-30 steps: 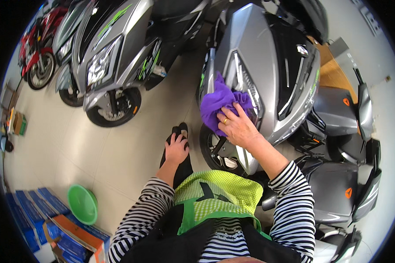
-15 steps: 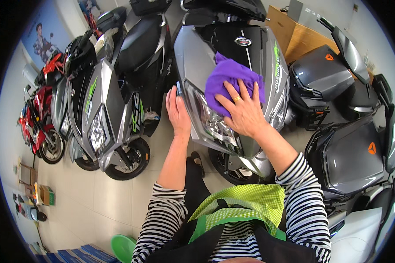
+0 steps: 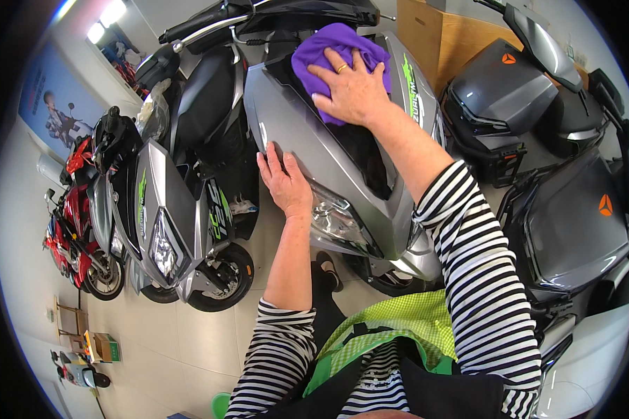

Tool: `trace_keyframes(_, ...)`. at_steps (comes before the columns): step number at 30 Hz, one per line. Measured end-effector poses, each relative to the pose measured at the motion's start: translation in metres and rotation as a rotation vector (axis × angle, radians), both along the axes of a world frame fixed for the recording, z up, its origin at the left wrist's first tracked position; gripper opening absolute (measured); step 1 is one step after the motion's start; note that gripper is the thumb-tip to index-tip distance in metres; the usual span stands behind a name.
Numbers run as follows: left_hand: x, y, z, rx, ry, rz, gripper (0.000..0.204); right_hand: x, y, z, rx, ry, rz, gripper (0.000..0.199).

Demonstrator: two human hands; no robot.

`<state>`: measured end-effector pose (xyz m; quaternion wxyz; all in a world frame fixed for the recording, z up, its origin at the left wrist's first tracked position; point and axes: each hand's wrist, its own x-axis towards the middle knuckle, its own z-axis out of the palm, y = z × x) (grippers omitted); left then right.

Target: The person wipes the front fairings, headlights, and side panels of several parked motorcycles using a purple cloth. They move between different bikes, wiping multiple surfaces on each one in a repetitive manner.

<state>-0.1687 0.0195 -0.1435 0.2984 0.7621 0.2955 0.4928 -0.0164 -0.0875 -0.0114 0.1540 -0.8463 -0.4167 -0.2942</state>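
Hands (image 3: 353,87), one purple cloth (image 3: 328,45), one silver scooter (image 3: 307,140)

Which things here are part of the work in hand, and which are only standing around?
In use:
- purple cloth, under the right hand
- grey scooter, left hand resting on its panel

Standing around:
- second grey scooter
- red motorbike
- cardboard box
- dark scooters
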Motion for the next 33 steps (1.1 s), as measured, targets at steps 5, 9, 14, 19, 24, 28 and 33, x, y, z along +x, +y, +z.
trace_keyframes(5, 0.000, 0.000, 0.001, 0.037, 0.000, 0.002, 0.050, 0.069, -0.034, 0.001, 0.184, 0.489, -0.123, 0.071)
trace_keyframes(9, 0.000, 0.000, 0.001, 0.070, -0.007, 0.015, 0.049, 0.095, -0.094, -0.044, 0.269, 0.551, -0.077, 0.073)
trace_keyframes(14, 0.002, 0.002, -0.001, 0.055, -0.012, 0.021, 0.050, 0.051, -0.140, -0.104, 0.393, 0.562, -0.050, 0.078)
trace_keyframes(19, 0.001, 0.004, -0.001, 0.083, -0.014, 0.005, 0.052, -0.070, -0.164, -0.151, 0.370, 0.368, -0.076, 0.070)
trace_keyframes(24, 0.001, 0.002, 0.001, 0.083, -0.004, -0.006, 0.054, -0.167, -0.165, -0.181, 0.156, 0.369, -0.061, 0.077)
trace_keyframes(28, 0.000, 0.002, 0.001, 0.062, -0.006, -0.017, 0.055, -0.181, -0.166, -0.195, 0.146, 0.345, -0.035, 0.081)
trace_keyframes(33, 0.001, 0.006, -0.002, 0.077, -0.042, -0.030, 0.054, -0.179, -0.165, -0.200, 0.154, 0.337, -0.025, 0.079)
